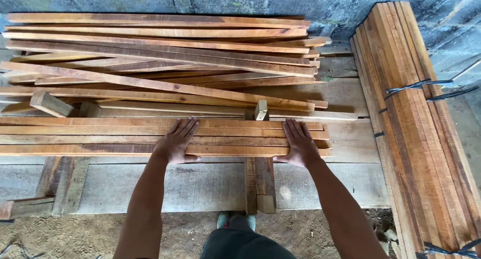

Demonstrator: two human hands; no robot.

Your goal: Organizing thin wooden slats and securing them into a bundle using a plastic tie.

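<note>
Several long reddish wooden slats [225,137] lie side by side in a flat row across a pale plank platform [200,186]. My left hand [175,142] rests palm down on the row, fingers apart. My right hand [299,143] lies flat on the same slats further right, near their ends. Neither hand grips anything. A small wooden block [260,110] stands upright just behind the row, between my hands.
A loose heap of slats [160,63] lies behind the row, against a grey concrete wall [320,3]. A wire-tied bundle of slats [421,123] runs along the right. Short support boards [260,184] stick out under the platform. Dirt ground [60,236] is below.
</note>
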